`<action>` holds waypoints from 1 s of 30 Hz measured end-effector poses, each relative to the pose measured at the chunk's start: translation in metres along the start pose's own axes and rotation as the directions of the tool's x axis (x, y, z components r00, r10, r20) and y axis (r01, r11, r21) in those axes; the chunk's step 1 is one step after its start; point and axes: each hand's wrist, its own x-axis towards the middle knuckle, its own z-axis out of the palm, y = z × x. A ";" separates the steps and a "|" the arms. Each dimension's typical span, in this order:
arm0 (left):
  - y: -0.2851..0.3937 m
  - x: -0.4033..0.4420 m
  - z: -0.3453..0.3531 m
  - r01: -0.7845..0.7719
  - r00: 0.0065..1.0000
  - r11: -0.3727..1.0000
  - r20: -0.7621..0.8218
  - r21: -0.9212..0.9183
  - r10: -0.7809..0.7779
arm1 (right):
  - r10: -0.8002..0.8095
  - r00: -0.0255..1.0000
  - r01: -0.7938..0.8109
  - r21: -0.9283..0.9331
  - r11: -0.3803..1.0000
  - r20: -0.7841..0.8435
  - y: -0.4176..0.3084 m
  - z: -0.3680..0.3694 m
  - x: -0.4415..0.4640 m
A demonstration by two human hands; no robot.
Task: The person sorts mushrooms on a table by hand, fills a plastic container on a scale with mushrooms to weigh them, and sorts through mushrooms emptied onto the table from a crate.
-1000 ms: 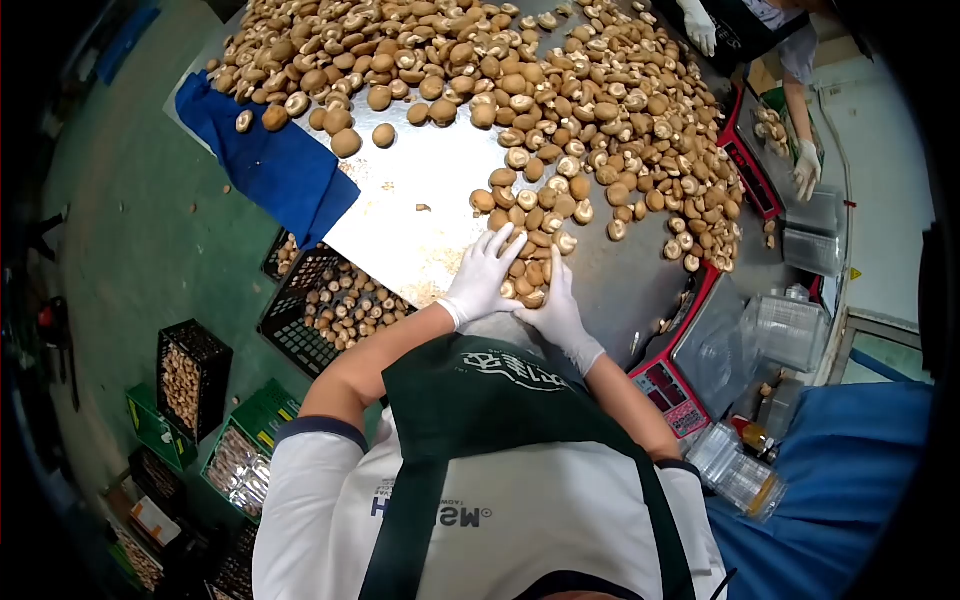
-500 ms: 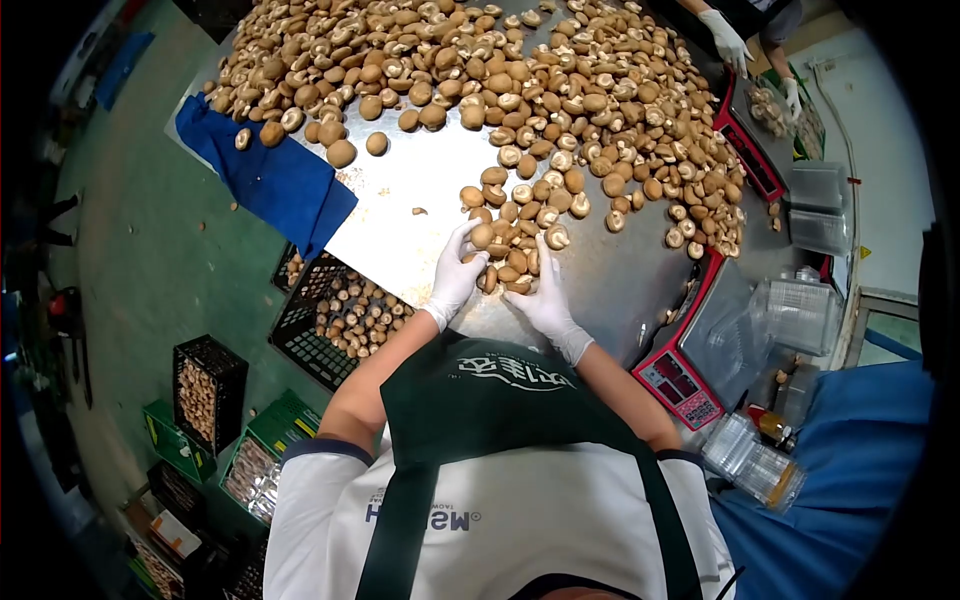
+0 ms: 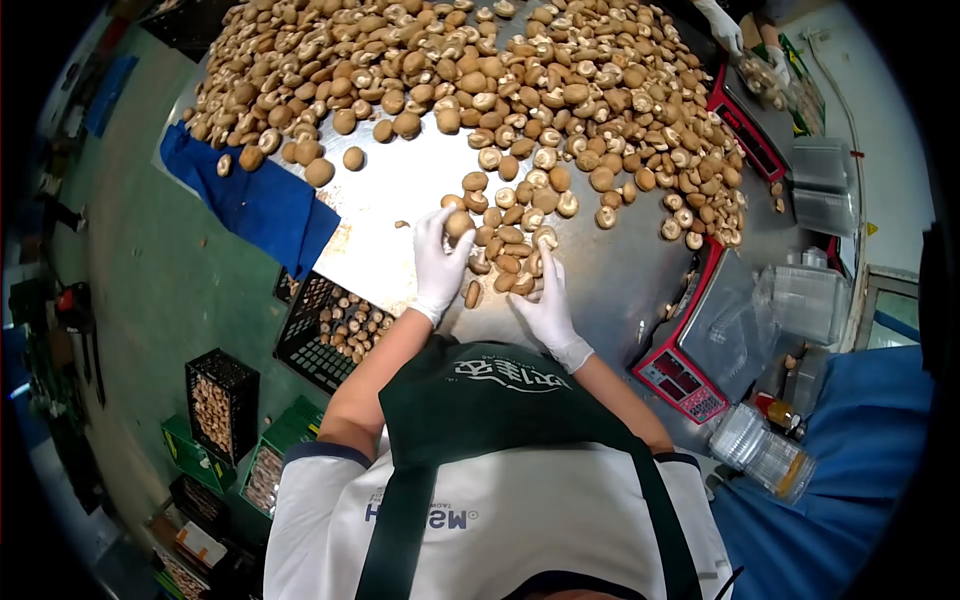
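Note:
In white gloves, both of my hands are over the metal table in the head view. My left hand (image 3: 438, 268) has a round brown shiitake mushroom (image 3: 459, 224) between its thumb and fingers. To the right, my right hand (image 3: 546, 308) is open, thumb apart, its fingertips against mushrooms at the edge of a small cluster (image 3: 513, 250). Between the hands a single mushroom (image 3: 472, 293) lies at the near side of that cluster. The cluster joins a large heap of mushrooms (image 3: 400, 70) spread across the far side.
A red scale (image 3: 680, 382) stands at my right, another scale (image 3: 745, 135) farther off, near a co-worker's gloved hands (image 3: 722, 28). Clear plastic boxes (image 3: 805, 300) line the right. A blue cloth (image 3: 250, 205) hangs over the left edge, above a black crate (image 3: 300, 340) of mushrooms.
My left hand has moved left, away from the cluster, with a mushroom between its fingers. My right thumb has shifted slightly right. The co-worker's hands have moved, and the view has shifted slightly.

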 end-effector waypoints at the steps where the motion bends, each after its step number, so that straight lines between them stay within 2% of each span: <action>1: 0.000 0.011 0.000 0.024 0.999 1.000 0.037 0.006 -0.024 | 0.000 1.000 0.000 -0.004 1.000 -0.025 -0.007 -0.006 0.001; 3: -0.009 0.036 0.006 -0.001 0.999 0.998 0.046 0.068 -0.002 | -0.046 0.997 0.043 -0.052 0.998 -0.059 -0.016 -0.019 0.007; 4: -0.013 0.048 0.008 0.020 0.995 1.000 0.097 0.014 -0.021 | -0.093 0.994 0.087 -0.094 0.992 -0.064 -0.017 -0.030 0.014; 5: -0.014 0.061 0.010 0.066 0.985 0.997 0.160 0.042 -0.072 | -0.139 0.988 0.129 -0.136 0.982 -0.066 -0.018 -0.040 0.021; 7: -0.013 0.085 0.010 0.059 0.946 0.988 0.310 0.139 -0.100 | -0.073 0.978 0.060 -0.072 0.996 -0.198 -0.013 -0.060 0.045; 9: -0.010 0.105 0.012 0.029 0.886 0.968 0.441 0.250 -0.140 | -0.157 0.886 0.084 -0.182 0.980 -0.436 0.008 -0.077 0.074; 11: 0.004 0.121 0.013 0.022 0.803 0.939 0.554 0.342 -0.221 | -0.297 0.813 0.000 -0.511 0.860 -0.500 0.030 -0.086 0.101; 12: 0.009 0.125 0.015 -0.006 0.795 0.925 0.563 0.381 -0.227 | -0.374 0.775 -0.060 -0.648 0.759 -0.509 0.040 -0.088 0.112; 13: 0.004 0.127 0.017 0.151 0.764 0.955 0.583 0.254 -0.276 | -0.317 0.809 -0.037 -0.580 0.814 -0.496 0.036 -0.087 0.117; 15: -0.013 0.130 0.021 0.455 0.688 0.890 0.636 -0.002 -0.350 | -0.213 0.867 0.003 -0.423 0.906 -0.450 0.028 -0.079 0.128; 16: -0.016 0.130 0.021 0.509 0.696 0.852 0.641 -0.123 -0.323 | -0.104 0.897 0.037 -0.161 0.986 -0.430 0.020 -0.075 0.129; 19: -0.029 0.128 0.014 0.677 0.654 0.688 0.641 -0.261 -0.401 | -0.177 0.927 0.104 -0.227 0.968 -0.331 0.024 -0.067 0.121; 23: -0.032 0.117 0.011 0.638 0.731 0.666 0.575 -0.387 -0.367 | -0.188 0.959 0.132 -0.251 0.959 -0.210 0.011 -0.053 0.104; 24: -0.032 0.117 0.009 0.667 0.705 0.645 0.596 -0.372 -0.386 | -0.219 0.952 0.158 -0.267 0.951 -0.214 0.007 -0.049 0.099; 27: -0.039 0.112 0.007 0.698 0.677 0.615 0.617 -0.367 -0.400 | -0.283 0.943 0.268 -0.107 0.957 -0.174 0.009 -0.049 0.094; 28: -0.036 0.111 0.006 0.673 0.711 0.620 0.584 -0.404 -0.391 | -0.145 0.980 0.151 0.037 0.988 -0.133 0.014 -0.052 0.093; 30: -0.029 0.104 0.005 0.621 0.769 0.622 0.522 -0.477 -0.368 | -0.085 0.986 0.108 0.160 0.981 -0.142 0.024 -0.060 0.094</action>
